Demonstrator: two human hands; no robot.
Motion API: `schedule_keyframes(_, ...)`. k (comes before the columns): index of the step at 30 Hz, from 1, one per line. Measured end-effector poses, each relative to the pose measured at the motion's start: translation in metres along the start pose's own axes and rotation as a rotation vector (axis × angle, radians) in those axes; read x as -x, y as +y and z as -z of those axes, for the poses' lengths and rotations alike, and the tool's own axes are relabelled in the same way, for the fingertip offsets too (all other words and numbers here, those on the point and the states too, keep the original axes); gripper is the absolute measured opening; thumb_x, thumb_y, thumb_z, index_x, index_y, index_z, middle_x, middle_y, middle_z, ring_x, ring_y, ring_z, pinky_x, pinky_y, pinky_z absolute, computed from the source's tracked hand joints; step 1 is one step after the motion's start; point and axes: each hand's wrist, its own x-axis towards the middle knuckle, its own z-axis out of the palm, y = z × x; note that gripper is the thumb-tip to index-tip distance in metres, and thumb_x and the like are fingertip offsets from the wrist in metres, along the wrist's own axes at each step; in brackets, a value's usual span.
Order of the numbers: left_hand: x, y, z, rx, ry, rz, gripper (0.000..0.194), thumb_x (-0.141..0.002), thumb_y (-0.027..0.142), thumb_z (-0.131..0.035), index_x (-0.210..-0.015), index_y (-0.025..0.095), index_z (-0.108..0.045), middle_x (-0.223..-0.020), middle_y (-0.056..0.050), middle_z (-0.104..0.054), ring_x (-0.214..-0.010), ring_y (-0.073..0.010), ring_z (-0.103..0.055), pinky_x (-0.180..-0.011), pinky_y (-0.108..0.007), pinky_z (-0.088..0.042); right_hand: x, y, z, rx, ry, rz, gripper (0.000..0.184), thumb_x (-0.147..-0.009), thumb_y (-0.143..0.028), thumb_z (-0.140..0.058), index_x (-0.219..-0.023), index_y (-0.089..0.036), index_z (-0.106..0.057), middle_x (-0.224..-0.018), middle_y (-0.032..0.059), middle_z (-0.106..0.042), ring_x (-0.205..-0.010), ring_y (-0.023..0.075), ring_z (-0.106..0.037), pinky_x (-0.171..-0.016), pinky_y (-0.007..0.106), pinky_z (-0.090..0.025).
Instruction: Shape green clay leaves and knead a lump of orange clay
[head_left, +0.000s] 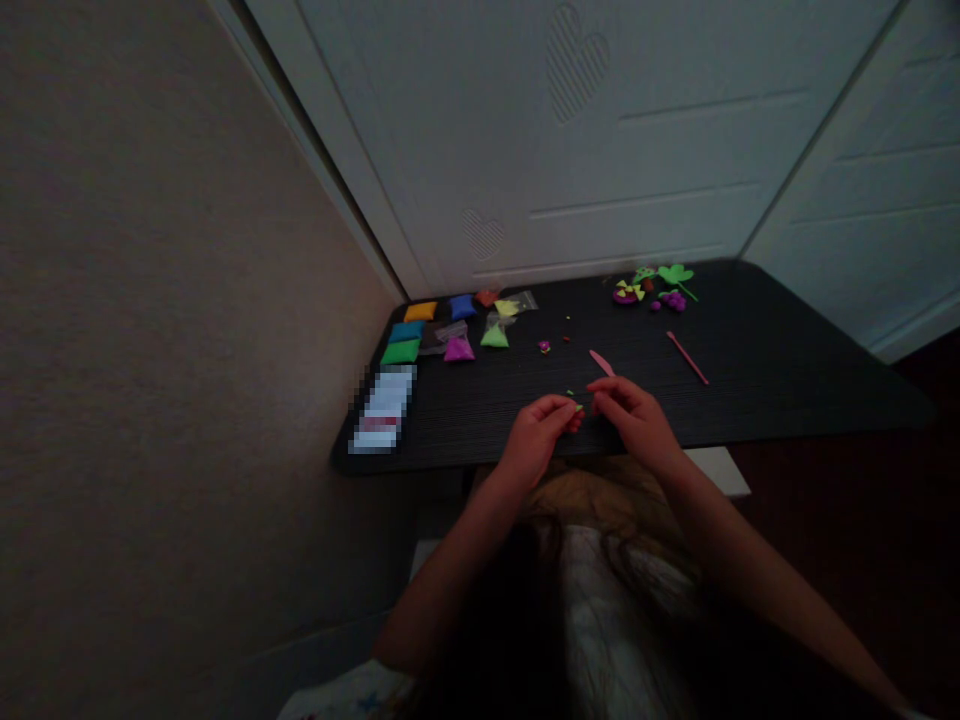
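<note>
My left hand [541, 428] is closed, with thumb and index finger pinching a small bit of pale yellow-green clay [578, 408]. Just to its right, my right hand [634, 412] is half curled, its thumb and index finger slightly apart with nothing visible between them. A pink plastic clay knife [601, 362] lies beyond the right fingertips. Tiny green scraps [570, 392] rest on the table by the left fingers. Farther back sit a small pink-and-yellow clay piece [544, 347] and a reddish crumb [566, 338].
The black table [480, 400] stands against a white panelled door [637, 150]. Several bags of coloured clay, including a magenta bag [459, 348], lie at left above a blurred phone-like rectangle [384, 408]. A pink stick tool [688, 358], purple clay balls [675, 300] and a green clay leaf [676, 275] are at right.
</note>
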Motion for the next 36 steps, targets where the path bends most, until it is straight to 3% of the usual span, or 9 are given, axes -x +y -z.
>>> schedule_keyframes(4,-0.0002,0.0002,0.0,-0.004,0.006,0.011,0.013,-0.069,0.027,-0.064,-0.073,0.014,-0.063,-0.071,0.0,-0.06,-0.068,-0.0096,-0.053,-0.068,-0.024,-0.039,0.0008,-0.0013,0.0008,0.02,0.004,0.002,0.019,-0.077,-0.031,-0.055,-0.092,-0.021,-0.059,-0.071,-0.0014,-0.052,-0.064,0.0113,-0.048,-0.059,0.025,-0.037)
schedule_keyframes(17,-0.0002,-0.0004,-0.0001,-0.003,0.012,0.005,0.013,-0.069,0.027,-0.064,-0.072,0.014,-0.063,-0.071,0.0,-0.06,-0.068,-0.0097,-0.053,-0.069,-0.024,-0.04,-0.0004,0.0046,0.0,-0.032,-0.004,0.019,0.018,-0.075,-0.031,-0.058,-0.091,-0.023,-0.059,-0.08,0.0002,-0.056,-0.073,0.0138,-0.053,-0.068,0.027,-0.041)
schedule_keyframes(28,0.0002,-0.0007,0.0005,-0.032,-0.001,-0.004,0.013,-0.07,0.027,-0.062,-0.072,0.015,-0.063,-0.071,0.0,-0.06,-0.068,-0.0095,-0.053,-0.069,-0.024,-0.039,0.0006,-0.0008,0.0018,0.06,-0.008,0.002,0.021,-0.079,-0.035,-0.051,-0.092,-0.02,-0.059,-0.066,-0.0024,-0.05,-0.059,0.0106,-0.044,-0.056,0.025,-0.035)
schedule_keyframes(36,0.0007,0.0004,0.0002,-0.032,0.0,-0.008,0.012,-0.07,0.026,-0.063,-0.072,0.015,-0.064,-0.071,0.0,-0.06,-0.068,-0.0097,-0.053,-0.069,-0.024,-0.04,0.0002,-0.0028,0.0003,0.024,-0.025,-0.002,0.022,-0.081,-0.036,-0.048,-0.095,-0.02,-0.057,-0.062,-0.0032,-0.05,-0.058,0.0107,-0.047,-0.056,0.025,-0.036)
